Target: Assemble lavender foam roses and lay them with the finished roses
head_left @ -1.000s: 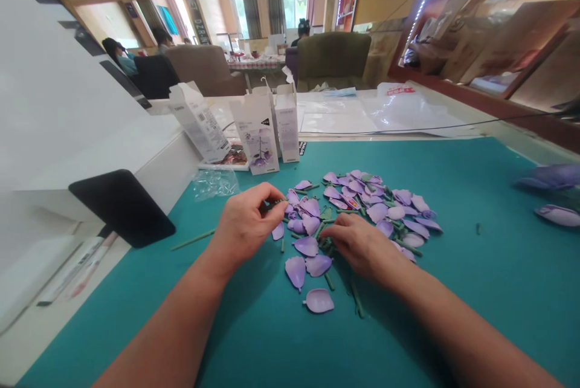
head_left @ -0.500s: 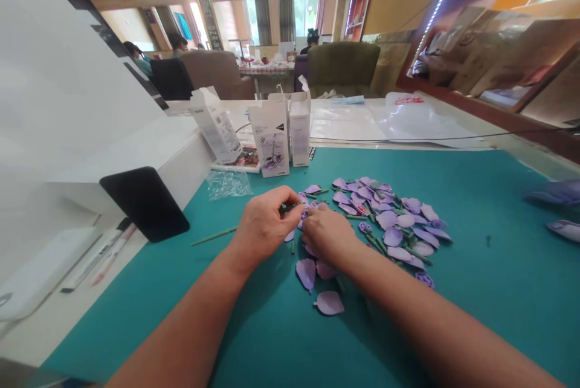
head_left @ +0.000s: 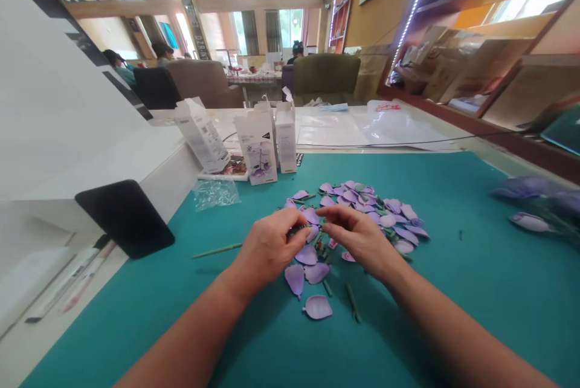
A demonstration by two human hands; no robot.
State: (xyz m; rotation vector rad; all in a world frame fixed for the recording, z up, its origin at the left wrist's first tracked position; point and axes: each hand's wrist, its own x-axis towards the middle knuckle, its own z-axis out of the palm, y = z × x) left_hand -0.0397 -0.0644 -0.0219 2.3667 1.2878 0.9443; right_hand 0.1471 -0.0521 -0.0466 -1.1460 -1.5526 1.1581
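Observation:
My left hand [head_left: 274,243] is closed around a thin green flower stem [head_left: 217,251]. The stem's long end sticks out to the left under my hand, and purple petals [head_left: 311,216] show at its other end by my fingertips. Just right of these petals is my right hand [head_left: 356,237], its thumb and forefinger apart near the flower; whether they touch it is hard to see. Below my hands lie loose purple petals [head_left: 295,279], a pale petal [head_left: 318,307] and a short green stem piece [head_left: 352,302].
A heap of purple petals and green pieces [head_left: 351,194] covers the mat [head_left: 190,321] behind my right hand. White boxes [head_left: 258,155], a clear plastic bag [head_left: 216,193] and a black tablet [head_left: 127,219] stand or lie left. Purple flowers [head_left: 534,222] rest at right. People sit in the background.
My right hand has drawn back to the right from the flower, and its thumb and forefinger have parted. My left hand still holds the stem. The camera view has shifted.

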